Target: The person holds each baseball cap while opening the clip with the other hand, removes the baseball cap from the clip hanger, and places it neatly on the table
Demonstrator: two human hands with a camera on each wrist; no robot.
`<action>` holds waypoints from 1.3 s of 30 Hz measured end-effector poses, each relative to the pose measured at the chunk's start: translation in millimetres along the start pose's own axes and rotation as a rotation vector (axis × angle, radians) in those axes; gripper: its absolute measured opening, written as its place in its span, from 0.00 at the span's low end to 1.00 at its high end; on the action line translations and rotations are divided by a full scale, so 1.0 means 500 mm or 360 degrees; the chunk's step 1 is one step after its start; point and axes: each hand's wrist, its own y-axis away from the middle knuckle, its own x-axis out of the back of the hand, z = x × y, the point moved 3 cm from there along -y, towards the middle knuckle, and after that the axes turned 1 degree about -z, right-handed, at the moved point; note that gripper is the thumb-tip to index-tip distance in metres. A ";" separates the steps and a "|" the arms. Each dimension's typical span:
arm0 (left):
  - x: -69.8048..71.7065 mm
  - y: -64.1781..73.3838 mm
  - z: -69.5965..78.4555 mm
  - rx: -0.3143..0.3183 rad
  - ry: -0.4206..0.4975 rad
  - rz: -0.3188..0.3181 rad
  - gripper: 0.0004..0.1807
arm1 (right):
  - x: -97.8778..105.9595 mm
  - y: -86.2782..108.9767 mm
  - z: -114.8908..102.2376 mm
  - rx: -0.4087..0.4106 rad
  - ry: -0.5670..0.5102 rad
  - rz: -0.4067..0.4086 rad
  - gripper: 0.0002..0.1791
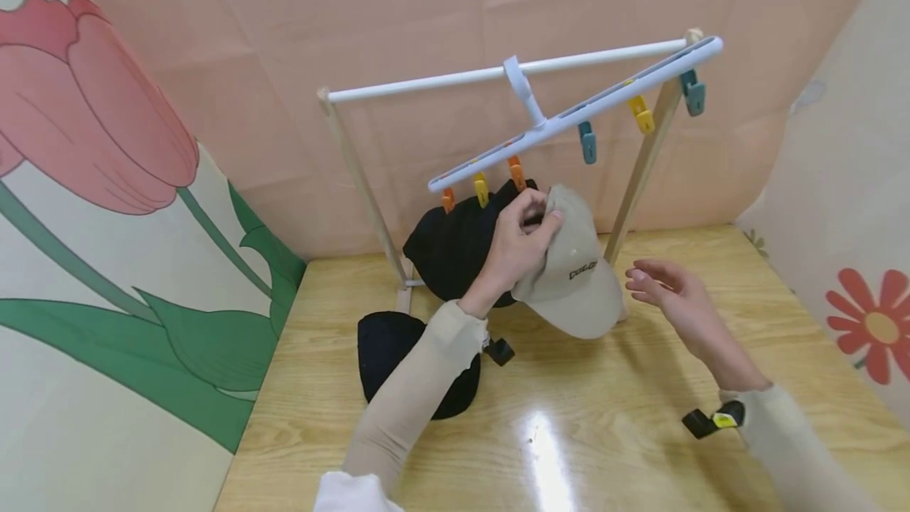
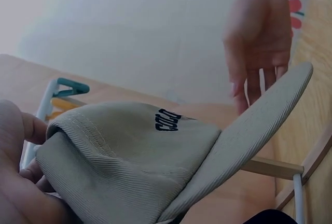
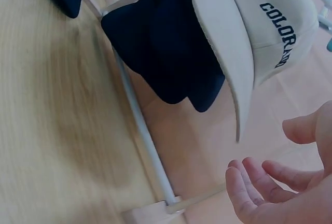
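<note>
A beige baseball cap [image 1: 574, 259], lettered "COLORADO" in the right wrist view, hangs from my left hand [image 1: 513, 247], whose thumb and fingers pinch the crown's edge. Its brim [image 3: 228, 42] points down toward the table. Right behind it a black cap [image 1: 455, 247] is clipped to the pale blue hanger [image 1: 576, 113] by orange and yellow clips [image 1: 481, 190]. My right hand [image 1: 675, 299] is held in the air right of the beige cap, apart from it, fingers loosely bent and holding nothing; the right wrist view shows its fingers [image 3: 280, 175] too.
The hanger hooks over the white bar [image 1: 426, 84] of a wooden-legged rack. Teal and yellow clips [image 1: 641, 114] hang along its right half. Another black cap [image 1: 384, 346] lies on the wooden table [image 1: 298, 433], partly behind my left sleeve. A peach backdrop stands behind.
</note>
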 end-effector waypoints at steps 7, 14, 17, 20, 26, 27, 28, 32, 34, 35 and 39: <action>-0.004 0.005 0.000 0.0015 0.0006 0.0020 0.07 | -0.018 0.013 0.021 -0.0038 -0.0139 -0.0038 0.36; -0.009 0.009 -0.001 0.0014 -0.0013 0.0028 0.08 | -0.044 0.026 0.031 -0.0202 -0.0382 -0.0184 0.40; -0.010 0.013 -0.001 0.0013 -0.0017 0.0025 0.08 | -0.053 0.033 0.028 -0.0254 -0.0576 -0.0230 0.35; -0.012 0.017 0.000 0.0008 -0.0012 0.0022 0.08 | -0.058 0.039 0.024 -0.0263 -0.0708 -0.0241 0.25; -0.015 0.024 0.003 0.0010 0.0043 -0.0003 0.09 | -0.053 0.048 0.018 -0.0250 -0.0728 -0.0217 0.18; -0.016 0.025 0.003 0.0010 0.0048 -0.0008 0.09 | -0.051 0.049 0.017 -0.0246 -0.0730 -0.0211 0.18; -0.016 0.026 0.004 0.0011 0.0055 -0.0014 0.10 | -0.049 0.050 0.016 -0.0238 -0.0739 -0.0207 0.17; -0.013 0.032 0.009 0.0024 0.0069 -0.0017 0.11 | -0.040 0.053 0.015 -0.0209 -0.0756 -0.0196 0.14; -0.012 0.036 0.011 0.0040 0.0081 -0.0016 0.11 | -0.036 0.055 0.016 -0.0198 -0.0769 -0.0196 0.12; -0.011 0.038 0.012 0.0048 0.0082 -0.0016 0.11 | -0.035 0.057 0.016 -0.0187 -0.0770 -0.0198 0.11; -0.008 0.045 0.017 0.0063 0.0068 -0.0030 0.11 | -0.028 0.062 0.021 -0.0148 -0.0825 -0.0200 0.11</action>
